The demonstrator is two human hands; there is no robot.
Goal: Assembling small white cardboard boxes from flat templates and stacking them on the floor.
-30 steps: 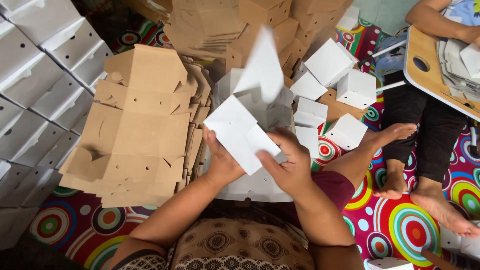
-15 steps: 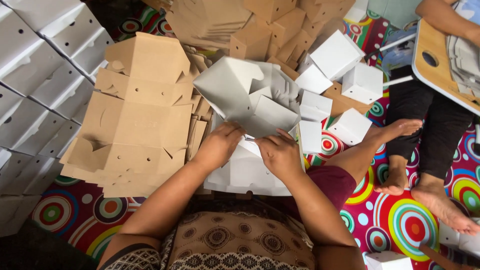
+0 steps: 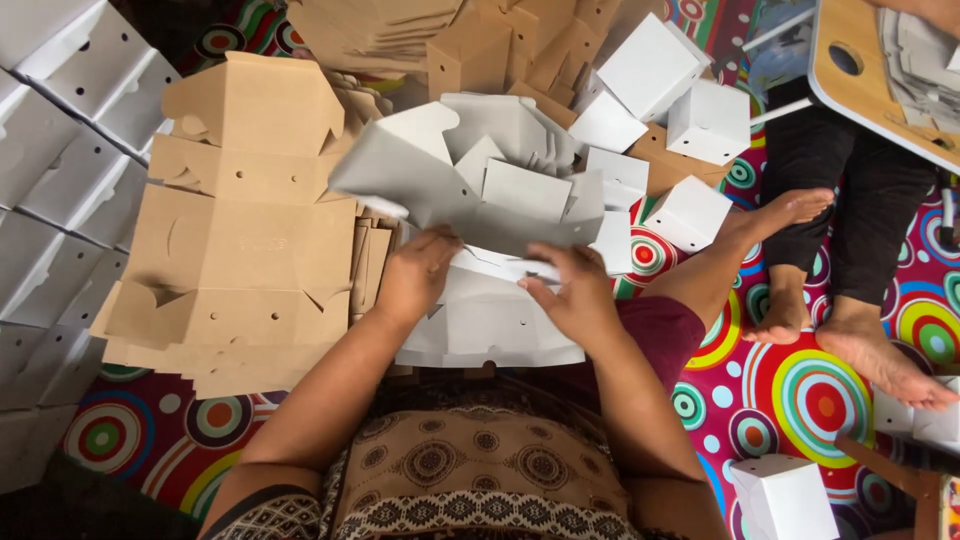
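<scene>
While the head camera looks straight down, the left hand [image 3: 415,275] and the right hand [image 3: 568,300] meet on a half-folded white carton [image 3: 480,195], raised just above a stack of flat white blanks [image 3: 490,325] lying over the person's lap. The left fingers are curled closed over the carton's lower left edge. The right fingers [image 3: 535,290] are partly spread, their tips pressing against the lower panel; whether they actually pinch it cannot be told. The carton's flaps stand open and splayed upward, away from the body.

To the left lies a tall pile of flat brown blanks [image 3: 240,230], touching the white stack's edge. Further left, rows of stacked white trays [image 3: 70,130] line the floor. Finished white boxes [image 3: 680,110] are scattered beyond the carton, on and beside more brown cardboard [image 3: 480,50].

On the right, another person's bare feet [image 3: 830,330] rest on the colourful ringed mat [image 3: 800,400], well apart from the working hands, with a small table [image 3: 880,80] above them.

To fold well here, I judge each hand should hold close to a crease, so the walls rise square, and the tabs should be lined up before pressing, since the thin board would buckle under a skewed push.
</scene>
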